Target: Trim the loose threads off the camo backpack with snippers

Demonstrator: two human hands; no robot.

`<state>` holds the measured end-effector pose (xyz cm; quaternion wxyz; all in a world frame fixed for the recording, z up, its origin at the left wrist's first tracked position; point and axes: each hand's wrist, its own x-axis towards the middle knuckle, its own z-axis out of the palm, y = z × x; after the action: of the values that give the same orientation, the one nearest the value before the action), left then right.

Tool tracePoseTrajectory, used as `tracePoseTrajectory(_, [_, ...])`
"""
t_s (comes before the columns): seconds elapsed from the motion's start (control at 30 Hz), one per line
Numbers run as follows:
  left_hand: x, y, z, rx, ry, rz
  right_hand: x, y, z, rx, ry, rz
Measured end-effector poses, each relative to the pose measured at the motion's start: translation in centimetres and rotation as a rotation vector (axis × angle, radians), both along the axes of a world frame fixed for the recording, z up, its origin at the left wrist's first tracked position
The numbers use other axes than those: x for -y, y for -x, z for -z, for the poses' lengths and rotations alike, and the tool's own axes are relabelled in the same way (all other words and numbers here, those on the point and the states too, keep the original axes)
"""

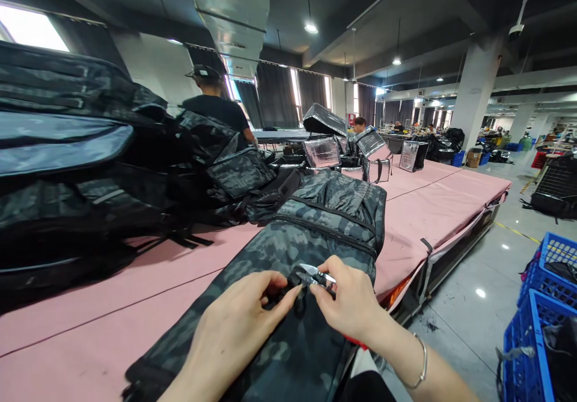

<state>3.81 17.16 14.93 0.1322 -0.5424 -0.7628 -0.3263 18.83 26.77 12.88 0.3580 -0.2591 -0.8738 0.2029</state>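
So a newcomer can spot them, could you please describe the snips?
On the pink-covered table, find the camouflage bag stretched across the foreground. Just above it, the right hand holds the snips: small, pointed, their bright silver blades standing out against the dark fabric.

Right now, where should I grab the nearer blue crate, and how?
I'd grip the top rim of the nearer blue crate from above, on the side facing the pink table: that edge looks reachable, while dark items lie inside and another crate sits right behind.

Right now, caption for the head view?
Right hand holds small snips beside left hand, over camouflage bag on pink-covered table.
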Motion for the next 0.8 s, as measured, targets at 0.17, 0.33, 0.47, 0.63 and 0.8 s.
tracePoseTrajectory(0.17, [0.04, -0.05, 0.03, -0.027, -0.021, 0.017, 0.22, 0.10, 0.01, 0.032, -0.011, 0.020])
tracePoseTrajectory(0.33, [0.12, 0.05, 0.35, -0.055, -0.052, 0.031, 0.17, 0.07, 0.20, 0.024, -0.042, 0.026])
tracePoseTrajectory(0.47, [-0.12, 0.10, 0.55, -0.070, -0.086, 0.042, 0.10, 0.04, 0.15, 0.023, -0.045, 0.002])
tracePoseTrajectory(0.63, [-0.10, 0.15, 0.54, -0.090, -0.114, 0.070, 0.48, 0.08, 0.32, -0.053, 0.010, -0.006])
tracePoseTrajectory(0.8, [0.26, -0.12, 0.44, -0.088, -0.186, 0.091, 0.01, 0.42, 0.82, -0.279, 0.283, -0.146])
